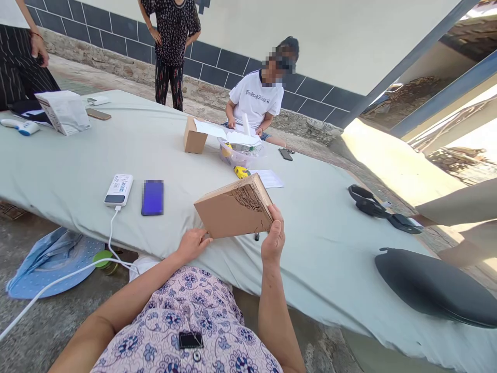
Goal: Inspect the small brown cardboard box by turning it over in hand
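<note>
I hold a flat brown cardboard piece (235, 207) with dark line drawing on its right part, tilted up above the pale cloth-covered table (116, 155). My right hand (274, 239) grips its lower right corner, thumb on the face. My left hand (193, 243) holds its lower left edge from below. A small dark object, perhaps a pen, lies on the cloth just under the board near my right hand.
A white power bank (118, 189) with cable and a blue phone (152, 197) lie to the left. Farther back are a cardboard box (194, 137), a plastic bowl (237, 154), papers and a yellow item. A seated person (256, 98) works across; others stand behind. Dark cases (382, 208) lie right.
</note>
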The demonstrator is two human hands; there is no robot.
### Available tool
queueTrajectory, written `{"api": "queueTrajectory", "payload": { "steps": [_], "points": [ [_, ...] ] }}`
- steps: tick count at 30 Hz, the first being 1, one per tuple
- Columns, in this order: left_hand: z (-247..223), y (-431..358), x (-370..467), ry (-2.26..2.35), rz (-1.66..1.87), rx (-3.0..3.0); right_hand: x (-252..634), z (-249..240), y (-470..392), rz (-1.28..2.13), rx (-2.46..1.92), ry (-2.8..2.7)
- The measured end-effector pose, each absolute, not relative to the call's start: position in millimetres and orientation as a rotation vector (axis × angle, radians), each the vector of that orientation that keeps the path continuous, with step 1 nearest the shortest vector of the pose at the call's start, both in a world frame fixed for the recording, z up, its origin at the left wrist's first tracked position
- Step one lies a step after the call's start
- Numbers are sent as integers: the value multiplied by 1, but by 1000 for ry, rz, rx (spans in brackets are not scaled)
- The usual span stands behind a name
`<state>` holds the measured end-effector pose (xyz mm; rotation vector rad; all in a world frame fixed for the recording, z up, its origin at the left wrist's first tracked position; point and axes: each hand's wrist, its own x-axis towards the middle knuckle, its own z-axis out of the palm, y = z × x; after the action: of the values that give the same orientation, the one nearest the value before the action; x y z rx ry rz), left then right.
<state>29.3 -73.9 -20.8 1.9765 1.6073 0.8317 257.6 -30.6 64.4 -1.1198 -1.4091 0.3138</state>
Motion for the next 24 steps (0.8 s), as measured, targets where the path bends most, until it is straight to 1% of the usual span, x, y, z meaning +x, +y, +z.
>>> {"api": "queueTrajectory", "payload": {
  "steps": [8,12,15,21,24],
  "points": [
    [-10,-96,20,1358,695,2116,252,73,-15,331,-1060,-1446],
    [5,-102,12,1233,750,1999,249,73,-10,373,-1069,-1445],
    [29,-95,2,1244,975,1823,249,74,-5,388,-1039,-1467],
    [88,-66,-8,1408,1608,1596,252,77,-2,418,-1002,-1434],
    [112,-48,1,1431,1721,1637,251,81,-4,438,-1020,-1460]
  ]
}}
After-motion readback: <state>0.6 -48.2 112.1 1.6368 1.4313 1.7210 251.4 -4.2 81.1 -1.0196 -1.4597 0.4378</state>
